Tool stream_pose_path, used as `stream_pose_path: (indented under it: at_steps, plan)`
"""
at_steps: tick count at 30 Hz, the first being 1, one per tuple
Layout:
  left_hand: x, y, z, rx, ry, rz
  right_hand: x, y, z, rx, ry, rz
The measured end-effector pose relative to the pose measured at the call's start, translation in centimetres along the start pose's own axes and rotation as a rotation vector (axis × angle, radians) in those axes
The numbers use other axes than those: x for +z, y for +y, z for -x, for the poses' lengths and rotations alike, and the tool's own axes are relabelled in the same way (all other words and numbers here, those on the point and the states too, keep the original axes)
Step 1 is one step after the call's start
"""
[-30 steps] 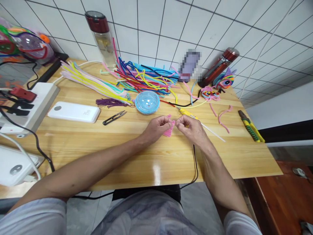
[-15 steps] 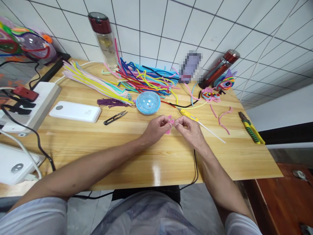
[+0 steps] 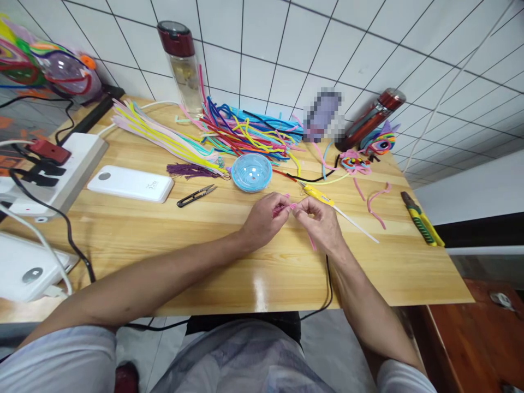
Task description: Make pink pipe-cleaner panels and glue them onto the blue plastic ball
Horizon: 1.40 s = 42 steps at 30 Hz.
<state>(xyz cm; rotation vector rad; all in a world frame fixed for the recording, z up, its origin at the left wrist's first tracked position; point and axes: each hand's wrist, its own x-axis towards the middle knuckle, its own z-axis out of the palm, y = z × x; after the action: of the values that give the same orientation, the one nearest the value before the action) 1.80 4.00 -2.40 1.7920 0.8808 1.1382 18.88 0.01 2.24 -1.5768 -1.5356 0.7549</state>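
Between my hands is a pink pipe cleaner (image 3: pixel 312 242), bent into a small shape whose details my fingers mostly hide. One end of it sticks out below my right hand, and a bit of pink shows above my left. My left hand (image 3: pixel 266 221) is closed around the bent part. Thumb and forefinger of my right hand (image 3: pixel 321 221) pinch it right beside the left fingertips. Just beyond my hands stand a blue bowl (image 3: pixel 251 173) and a yellow glue gun (image 3: pixel 318 194) with a white glue stick (image 3: pixel 356 223) in its back.
Thread snips (image 3: pixel 196 195), a purple tassel (image 3: pixel 192 170) and a white power bank (image 3: pixel 130 184) lie left. Behind is a pile of coloured pipe cleaners (image 3: pixel 245 134). Pliers (image 3: pixel 421 218) and loose pink pieces (image 3: pixel 375 202) lie right. A power strip (image 3: pixel 67 169) stands far left.
The pink pipe cleaner has turned in my fingers, and an end now hangs out below my right hand. My left hand has closed more around it. The view has shifted slightly.
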Motion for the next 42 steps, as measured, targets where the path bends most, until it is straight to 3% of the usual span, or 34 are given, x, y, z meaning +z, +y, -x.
stream_pose_path:
  at_steps: [10,16,20,31,42]
  plan:
    - [0.23,-0.47,0.16,0.132,-0.024,-0.254,0.49,0.52,-0.11,0.161,0.043,-0.223]
    - [0.37,-0.71,0.19,0.107,-0.029,-0.299,0.24,0.22,-0.21,0.21,0.038,-0.234]
    - [0.31,-0.54,0.13,0.06,-0.011,-0.175,0.29,0.63,-0.28,0.199,0.016,-0.208]
    - [0.31,-0.06,-0.32,-0.333,-0.093,0.53,0.17,0.94,-0.38,0.076,0.03,-0.117]
    - [0.58,-0.32,-0.35,-0.4,-0.079,0.581,-0.09,0.44,-0.32,0.017,-0.025,-0.022]
